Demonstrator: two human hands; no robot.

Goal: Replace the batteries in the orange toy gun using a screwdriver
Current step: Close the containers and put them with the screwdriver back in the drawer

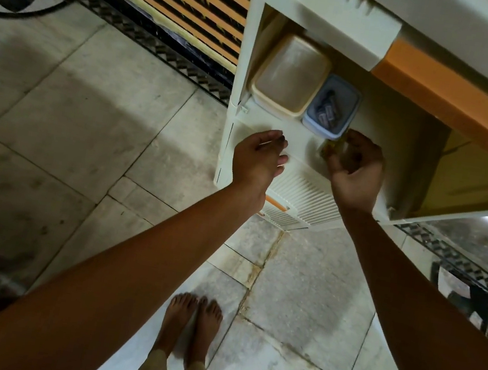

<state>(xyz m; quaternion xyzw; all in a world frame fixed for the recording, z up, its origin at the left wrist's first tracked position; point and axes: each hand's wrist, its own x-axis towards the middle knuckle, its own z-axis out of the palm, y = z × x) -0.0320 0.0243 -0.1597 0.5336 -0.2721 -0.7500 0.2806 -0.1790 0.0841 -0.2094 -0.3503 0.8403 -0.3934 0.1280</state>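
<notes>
Our bare forearms reach from the frame's bottom corners over the tiled floor (55, 125) to an open plastic cabinet (321, 16).

Our left hand (258, 155) rests on the shelf's front edge, fingers (278, 158) curled, gripping nothing we can see. Our right hand (357, 167) closes its fingers (333, 158) around a small yellowish object (330, 147), blurred, just before the blue container (332, 106). A beige container (291, 74) touches that one's left side. We cannot see the toy gun.
</notes>
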